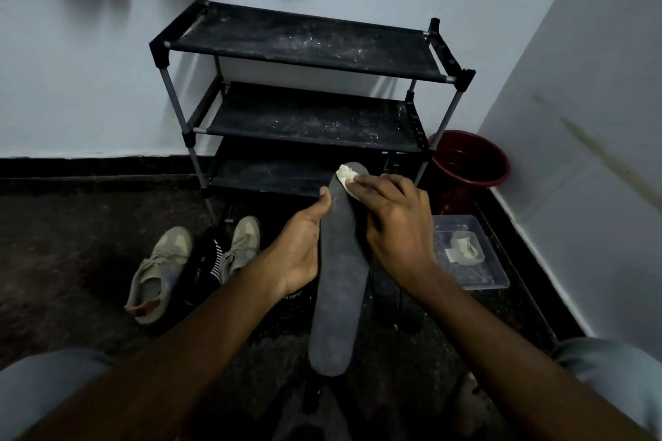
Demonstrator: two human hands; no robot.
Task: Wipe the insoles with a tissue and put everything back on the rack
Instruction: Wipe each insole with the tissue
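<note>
A long grey insole (340, 279) is held up in front of me, toe end pointing away. My left hand (299, 243) grips its left edge, thumb on top near the toe. My right hand (394, 225) presses a crumpled white tissue (347, 177) against the insole's toe end, fingers curled over it. Behind stands a black three-shelf shoe rack (304, 43), its shelves dusty and bare. A second dark insole (385, 288) lies on the floor under my right wrist.
A pair of beige sneakers (161, 268) and dark striped socks (211, 261) lie on the dark floor at left. A clear plastic box (490, 276) with a tissue wad sits at right, a red bucket (469, 168) behind it. White walls close the corner.
</note>
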